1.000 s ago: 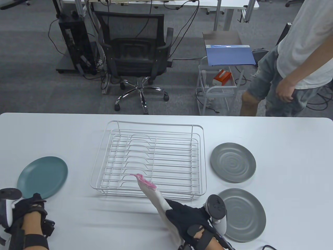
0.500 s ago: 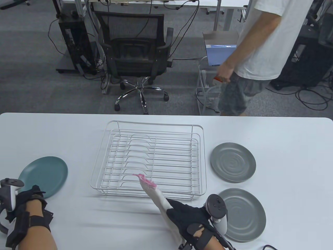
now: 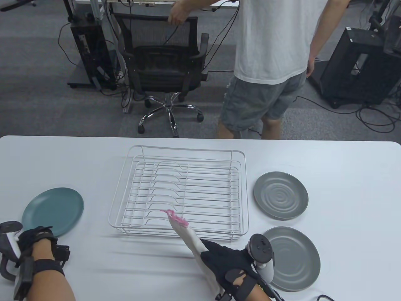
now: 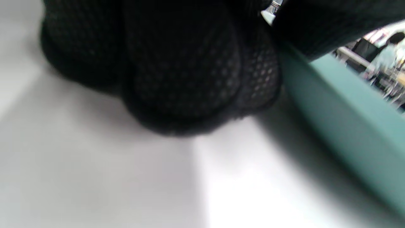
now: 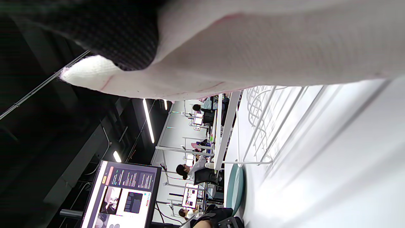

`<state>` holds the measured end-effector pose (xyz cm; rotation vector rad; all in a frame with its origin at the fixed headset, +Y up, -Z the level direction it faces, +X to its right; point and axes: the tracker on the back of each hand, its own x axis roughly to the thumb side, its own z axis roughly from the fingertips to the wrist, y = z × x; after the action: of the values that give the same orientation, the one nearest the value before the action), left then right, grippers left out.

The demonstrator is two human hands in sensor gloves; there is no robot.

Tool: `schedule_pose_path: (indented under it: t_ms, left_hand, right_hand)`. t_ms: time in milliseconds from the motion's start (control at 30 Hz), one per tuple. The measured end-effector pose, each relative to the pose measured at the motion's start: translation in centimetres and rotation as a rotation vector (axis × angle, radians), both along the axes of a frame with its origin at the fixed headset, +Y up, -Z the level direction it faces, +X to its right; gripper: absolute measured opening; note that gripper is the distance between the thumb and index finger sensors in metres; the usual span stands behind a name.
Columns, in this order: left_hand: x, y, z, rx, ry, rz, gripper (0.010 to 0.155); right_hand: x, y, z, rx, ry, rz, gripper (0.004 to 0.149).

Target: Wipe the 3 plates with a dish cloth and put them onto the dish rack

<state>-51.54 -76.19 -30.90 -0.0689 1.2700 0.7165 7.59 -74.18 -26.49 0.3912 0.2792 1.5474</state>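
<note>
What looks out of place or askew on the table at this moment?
Little stands out. The teal plate is tipped, its near edge raised off the table where the left hand grips it. The two grey plates lie flat and the dish rack sits square. Nothing looks spilled or damaged.

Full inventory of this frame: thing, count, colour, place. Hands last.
White wire dish rack: 1, white, table centre, holds no plates.
Round teal plate: 1, teal, table's left side, flat.
Round grey plates: 2, grey, right of rack; far one, near one.
White dish cloth with pink edge: 1, its end raised over the rack's near edge.
White table: 1, white.
Black mesh office chair: 1, beyond table.
Bystander in white T-shirt: 1, behind table.
Left hand: black glove, at teal plate's near rim; grip unclear.
Right hand: black glove, grips cloth.
</note>
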Motion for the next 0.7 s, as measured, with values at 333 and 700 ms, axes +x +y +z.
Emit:
schedule_pose_path:
  t_ms: [333, 700]
  left_hand:
    - [3.6, 5.6, 0.4, 0.404, -0.182, -0.052, 0.049]
    - [13.9, 13.1, 3.0, 0.843, -0.575, 0.059, 0.046]
  right_hand:
    - [0.0, 0.1, 0.1, 0.033, -0.018, -0.033, 0.053]
    - [0.6, 1.7, 1.0, 0.197, -0.185, -0.110, 0.052]
